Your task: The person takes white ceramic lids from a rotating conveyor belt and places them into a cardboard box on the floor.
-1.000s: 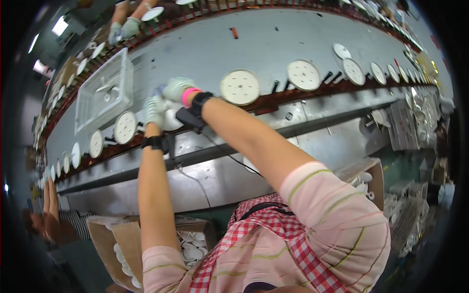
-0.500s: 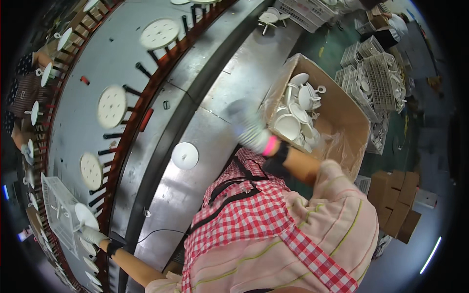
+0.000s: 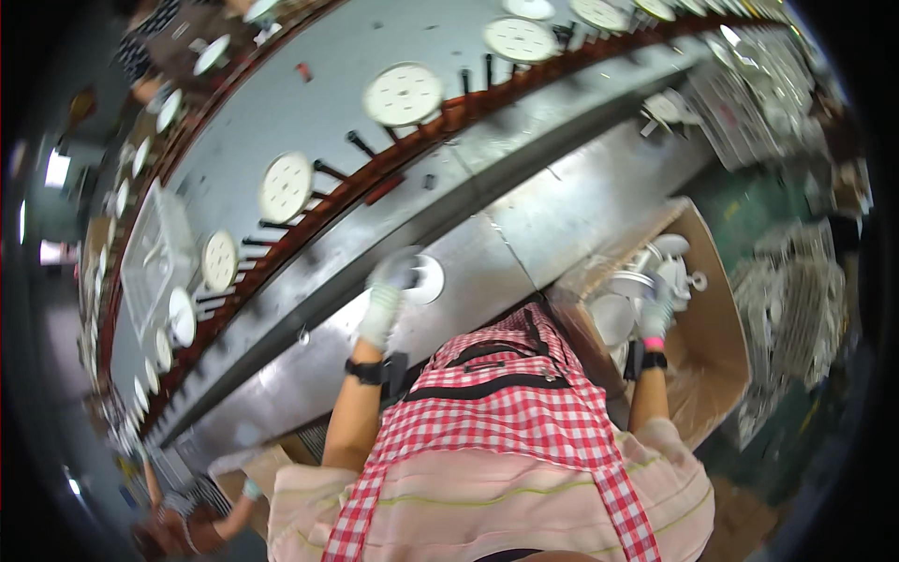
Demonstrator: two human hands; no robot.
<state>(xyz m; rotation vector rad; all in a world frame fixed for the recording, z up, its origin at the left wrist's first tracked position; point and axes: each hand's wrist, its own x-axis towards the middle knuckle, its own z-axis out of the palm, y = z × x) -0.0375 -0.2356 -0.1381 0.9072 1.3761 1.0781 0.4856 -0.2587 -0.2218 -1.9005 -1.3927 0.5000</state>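
Observation:
My left hand, in a pale work glove with a black wristband, is over the steel worktop. Its blurred fingers overlap the edge of a round white plastic disc lying there; whether they grip it does not show. On the right, my gloved right hand, with a pink cuff above a black wristband, reaches into an open cardboard box. White plastic discs and stemmed parts are heaped inside, and its fingertips are among them, partly smeared and hidden.
Beyond the worktop curves a conveyor edged with black pegs, carrying perforated white discs. A clear plastic basket sits on it at left. More white parts lie at the worktop's far end. Co-workers stand across and at lower left.
My left hand has left the white part by the basket and come over the disc on the worktop. My right hand has moved from above the worktop into the box. The view has turned.

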